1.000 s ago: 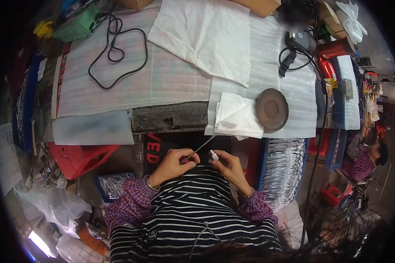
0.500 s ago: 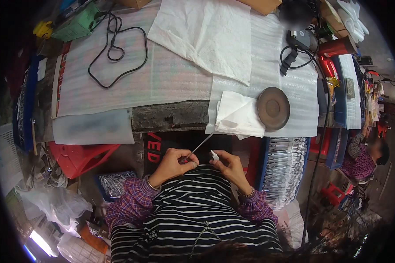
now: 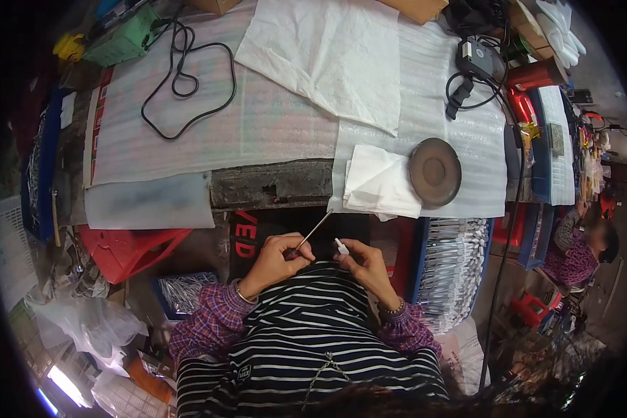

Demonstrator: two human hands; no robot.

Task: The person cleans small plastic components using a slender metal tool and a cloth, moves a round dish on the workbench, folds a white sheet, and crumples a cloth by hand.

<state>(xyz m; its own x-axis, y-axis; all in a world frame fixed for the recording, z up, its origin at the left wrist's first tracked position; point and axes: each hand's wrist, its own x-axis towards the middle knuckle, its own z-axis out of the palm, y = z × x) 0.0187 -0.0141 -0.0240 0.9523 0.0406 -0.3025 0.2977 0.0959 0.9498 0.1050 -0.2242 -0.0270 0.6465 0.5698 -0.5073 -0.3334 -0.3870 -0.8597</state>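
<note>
My left hand (image 3: 275,263) is closed round a thin metal rod (image 3: 314,233) with a dark reddish part at the grip; its free end slants up and right toward the table edge. The fingers hide most of the grip, so I cannot tell the exact tool. Pinched between thumb and fingers of my right hand (image 3: 366,267) is a small white plastic piece (image 3: 341,246) with a narrow tip. Both hands are over my lap in front of the striped apron (image 3: 313,306), a short gap apart. The rod and the white piece do not touch.
Foam sheeting covers the table, bearing a round brown dish (image 3: 435,173), folded white cloths (image 3: 378,181) and a looped black cable (image 3: 224,104). At right stands a blue tray (image 3: 419,261) of metal rods with white ends; a smaller tray (image 3: 161,298) sits left. Another person (image 3: 571,254) sits far right.
The rod in my left hand has swung slightly, its free end now a little farther left. My right hand keeps its hold on the white piece, barely moved.
</note>
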